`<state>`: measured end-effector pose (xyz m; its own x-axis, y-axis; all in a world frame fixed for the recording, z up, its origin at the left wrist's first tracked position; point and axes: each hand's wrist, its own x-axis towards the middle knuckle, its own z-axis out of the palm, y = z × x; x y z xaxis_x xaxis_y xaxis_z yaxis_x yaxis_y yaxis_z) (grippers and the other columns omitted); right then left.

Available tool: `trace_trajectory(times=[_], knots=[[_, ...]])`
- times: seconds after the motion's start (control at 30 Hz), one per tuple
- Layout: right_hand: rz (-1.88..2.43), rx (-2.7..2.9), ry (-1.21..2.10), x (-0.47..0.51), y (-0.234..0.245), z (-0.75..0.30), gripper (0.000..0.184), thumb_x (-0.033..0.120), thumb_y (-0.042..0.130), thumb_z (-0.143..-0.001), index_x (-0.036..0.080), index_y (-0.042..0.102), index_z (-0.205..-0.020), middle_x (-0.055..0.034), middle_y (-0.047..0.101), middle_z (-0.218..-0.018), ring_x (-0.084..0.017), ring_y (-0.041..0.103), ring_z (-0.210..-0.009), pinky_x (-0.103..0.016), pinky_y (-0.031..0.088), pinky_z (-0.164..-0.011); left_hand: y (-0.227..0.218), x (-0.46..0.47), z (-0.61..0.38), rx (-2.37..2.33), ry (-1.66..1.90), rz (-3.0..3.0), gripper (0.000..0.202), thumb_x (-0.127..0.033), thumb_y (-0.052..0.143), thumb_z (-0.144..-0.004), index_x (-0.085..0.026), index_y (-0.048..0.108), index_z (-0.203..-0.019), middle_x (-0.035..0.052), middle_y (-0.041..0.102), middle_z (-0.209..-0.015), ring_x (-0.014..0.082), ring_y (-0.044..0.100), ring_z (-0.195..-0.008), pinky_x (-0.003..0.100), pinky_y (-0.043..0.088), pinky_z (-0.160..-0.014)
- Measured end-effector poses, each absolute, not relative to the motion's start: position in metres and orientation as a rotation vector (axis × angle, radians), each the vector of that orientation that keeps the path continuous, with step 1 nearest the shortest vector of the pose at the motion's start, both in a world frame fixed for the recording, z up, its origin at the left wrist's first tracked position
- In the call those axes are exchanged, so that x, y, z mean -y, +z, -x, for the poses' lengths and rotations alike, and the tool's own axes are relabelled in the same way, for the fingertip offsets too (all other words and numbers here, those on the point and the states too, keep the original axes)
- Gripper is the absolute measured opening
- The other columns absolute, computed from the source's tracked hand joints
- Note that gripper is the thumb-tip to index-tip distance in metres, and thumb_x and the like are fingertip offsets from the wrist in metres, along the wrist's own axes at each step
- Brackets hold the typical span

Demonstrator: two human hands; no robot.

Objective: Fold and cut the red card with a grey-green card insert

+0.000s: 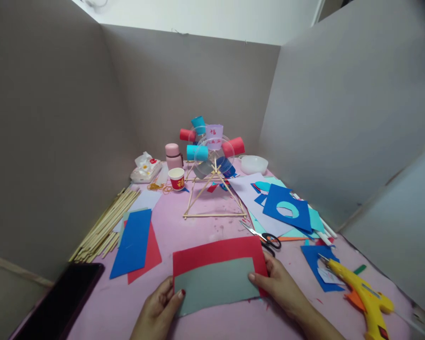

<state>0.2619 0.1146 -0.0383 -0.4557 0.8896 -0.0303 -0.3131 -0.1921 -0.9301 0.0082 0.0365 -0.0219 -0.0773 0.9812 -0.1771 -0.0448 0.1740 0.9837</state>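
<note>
Pinching a grey rectangular paper sheet (216, 285) at both ends, the left hand (159, 304) and right hand (276, 283) press it atop a red paper sheet (216, 252) on the pink counter (198, 231) — squaring its edges to the red likely matters.

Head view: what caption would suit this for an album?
Left hand and right hand hold a grey sheet on a red sheet, near scissors.
</note>
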Motion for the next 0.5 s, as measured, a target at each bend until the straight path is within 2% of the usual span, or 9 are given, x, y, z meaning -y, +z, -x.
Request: trace_trajectory(times=[0.2,0.3,0.5], knots=[[0.758,1.227,1.757,-0.115,-0.0389,-0.2624,0.04,0.021,0.069,-0.07,0.019,0.053,-0.107,-0.0082,0.067,-0.106,-0.025,0.063,-0.092,-0.038,0.049,-0.078,-0.0225,-0.0363,-0.008,-1.271,1.16,-0.977,0.032,-0.034,0.058,-0.079,-0.022,0.062,-0.109,0.0049,0.069,-0.108,0.0216,0.063,-0.094,0.025,0.047,-0.077],[0.763,1.23,1.762,-0.1153,-0.0383,-0.2619,0.04,0.021,0.068,-0.071,0.019,0.052,-0.107,-0.0082,0.066,-0.108,-0.025,0.063,-0.093,-0.039,0.049,-0.08,-0.024,-0.0364,-0.0076,-1.217,1.156,-0.951,0.032,-0.031,0.058,-0.08,-0.022,0.061,-0.11,0.0059,0.068,-0.11,0.0226,0.061,-0.099,0.028,0.047,-0.079],[0.816,1.205,1.761,-0.1156,-0.0388,-0.2603,0.042,0.021,0.07,-0.067,0.019,0.052,-0.106,-0.0066,0.069,-0.099,-0.026,0.065,-0.087,-0.039,0.05,-0.075,-0.0305,-0.0374,-0.005,-1.194,1.155,-0.933,0.035,-0.032,0.056,-0.081,-0.023,0.057,-0.115,0.0063,0.064,-0.117,0.0243,0.056,-0.108,0.032,0.045,-0.087]])
